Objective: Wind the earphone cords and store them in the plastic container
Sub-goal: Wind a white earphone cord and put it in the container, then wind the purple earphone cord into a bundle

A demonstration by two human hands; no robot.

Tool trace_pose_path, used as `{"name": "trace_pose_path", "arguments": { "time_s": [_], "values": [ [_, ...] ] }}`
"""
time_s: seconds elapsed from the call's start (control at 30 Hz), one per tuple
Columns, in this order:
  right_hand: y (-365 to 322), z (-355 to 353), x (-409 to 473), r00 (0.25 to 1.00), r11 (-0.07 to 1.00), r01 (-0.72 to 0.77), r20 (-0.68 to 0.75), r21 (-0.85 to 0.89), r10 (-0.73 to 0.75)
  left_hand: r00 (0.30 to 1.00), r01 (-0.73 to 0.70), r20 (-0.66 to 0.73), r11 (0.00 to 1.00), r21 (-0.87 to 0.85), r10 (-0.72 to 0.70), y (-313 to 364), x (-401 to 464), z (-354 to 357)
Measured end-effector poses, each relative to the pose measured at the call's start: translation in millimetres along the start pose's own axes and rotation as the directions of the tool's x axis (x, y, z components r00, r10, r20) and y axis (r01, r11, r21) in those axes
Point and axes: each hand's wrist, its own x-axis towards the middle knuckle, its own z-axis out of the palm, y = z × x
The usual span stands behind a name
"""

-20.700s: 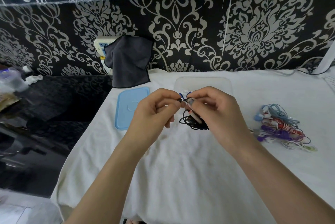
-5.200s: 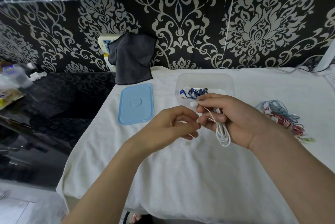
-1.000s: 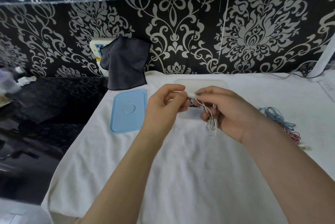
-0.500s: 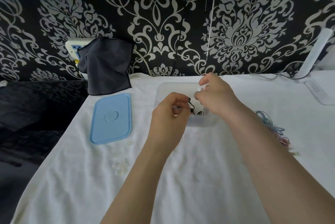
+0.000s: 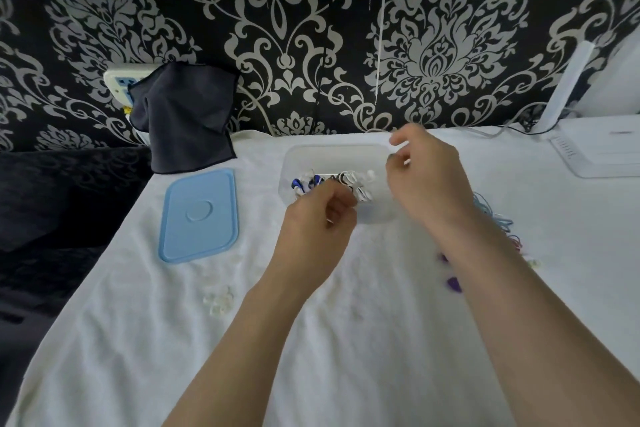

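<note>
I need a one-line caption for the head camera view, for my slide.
Two hands hover over a clear container holding wound earphones; blue lid alongside.

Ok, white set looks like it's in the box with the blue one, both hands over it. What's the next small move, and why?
Probably swing the right hand over to the tangled pile of coloured earphones on the cloth beside that forearm and pick one set out. The plastic container already holds wound cords, neither hand seems to hold anything, though the left hand is curled, and the blue lid is off.
</note>
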Motion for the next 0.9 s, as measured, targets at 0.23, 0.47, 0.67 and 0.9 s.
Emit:
{"name": "trace_pose_path", "arguments": {
  "time_s": [0.23,0.47,0.67,0.9],
  "values": [
    [57.1,-48.8,-46.2,0.978,0.96,-0.071,0.169,-0.272,0.121,0.952,-0.018,0.303,0.976,0.218,-0.05,-4.3,-25.9,8.0],
    [71.1,-53.1,-66.3,0.82,0.923,0.016,0.534,-0.383,0.208,0.912,-0.044,0.397,0.936,0.349,-0.105,0.5,-44.8,12.6],
    [77.3,-46.0,-65.5,0.872,0.934,0.038,0.469,-0.355,0.143,0.909,-0.024,0.395,0.931,0.364,-0.131,2.0,-50.5,8.5],
    [44.5,-52.1,-63.5,0.959,0.982,-0.115,0.275,0.152,0.07,0.922,0.123,0.346,0.979,0.164,-0.173,9.6,-45.5,-7.0]
  ]
}}
